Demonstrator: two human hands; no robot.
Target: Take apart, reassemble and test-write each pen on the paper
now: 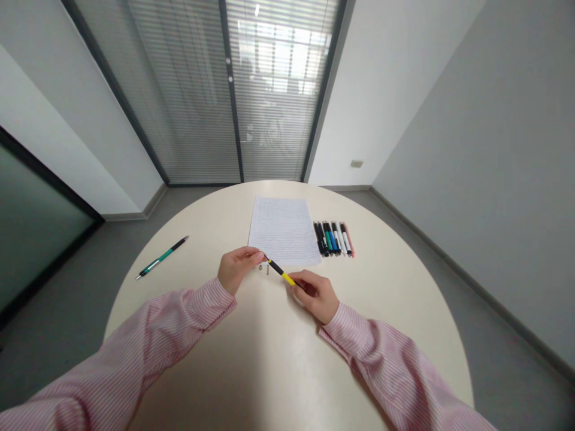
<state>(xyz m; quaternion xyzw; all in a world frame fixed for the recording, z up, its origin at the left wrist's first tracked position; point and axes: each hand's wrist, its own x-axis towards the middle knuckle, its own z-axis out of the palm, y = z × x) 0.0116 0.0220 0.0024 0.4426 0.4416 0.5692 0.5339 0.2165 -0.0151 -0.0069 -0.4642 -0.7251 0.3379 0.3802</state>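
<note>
A yellow and black pen [282, 272] is held at a slant between my two hands, above the table. My right hand [317, 293] is closed around its lower right end. The fingers of my left hand [237, 268] pinch together at the thin upper left tip; any small part inside that pinch is hidden. Just below the pen's tip, two tiny metal-looking pieces, a short one [260, 267] and a longer one [268, 270], rest on the table. Behind my hands lies a sheet of lined paper [283, 227].
The round cream table [215, 215] carries a row of several pens [333, 239] right of the paper. A green and black pen [162, 258] lies diagonally near the left edge. Beyond the table stand a glass partition with blinds [193, 108] and white walls.
</note>
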